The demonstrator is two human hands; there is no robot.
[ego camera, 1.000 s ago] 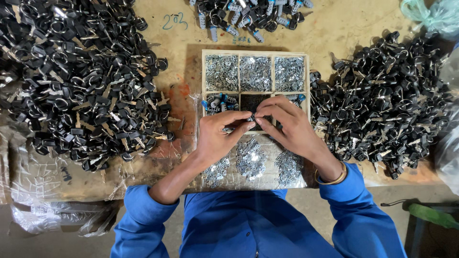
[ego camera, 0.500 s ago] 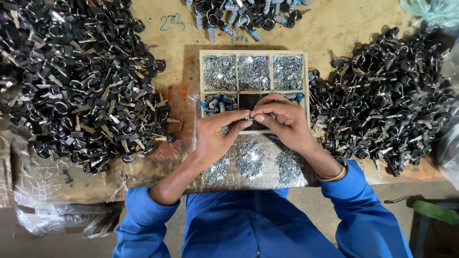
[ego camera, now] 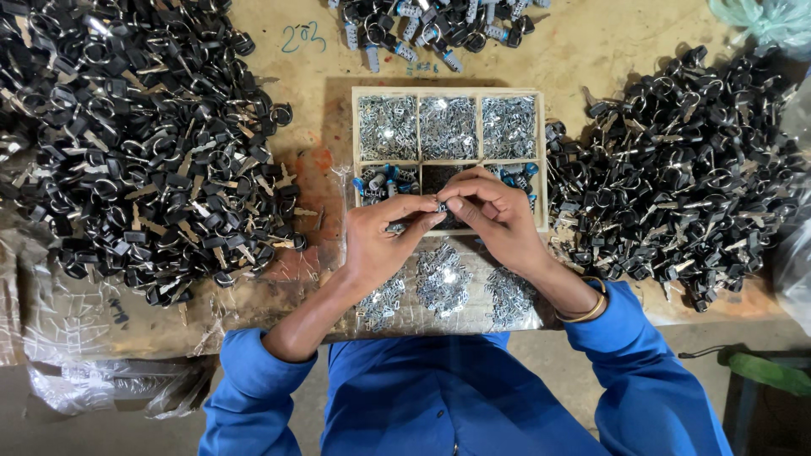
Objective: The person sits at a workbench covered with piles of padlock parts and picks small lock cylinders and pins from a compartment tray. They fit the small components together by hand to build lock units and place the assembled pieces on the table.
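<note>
Bare fingers (ego camera: 427, 206) of both hands pinched around small metal part (ego camera: 441, 206)

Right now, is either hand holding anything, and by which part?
Both hands pinch one small dark part between their fingertips, left hand on its left end, right hand on its right; what it is cannot be told.

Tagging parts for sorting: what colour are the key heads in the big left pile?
Black, with bare metal blades, in the left pile of keys. Head view.
</note>
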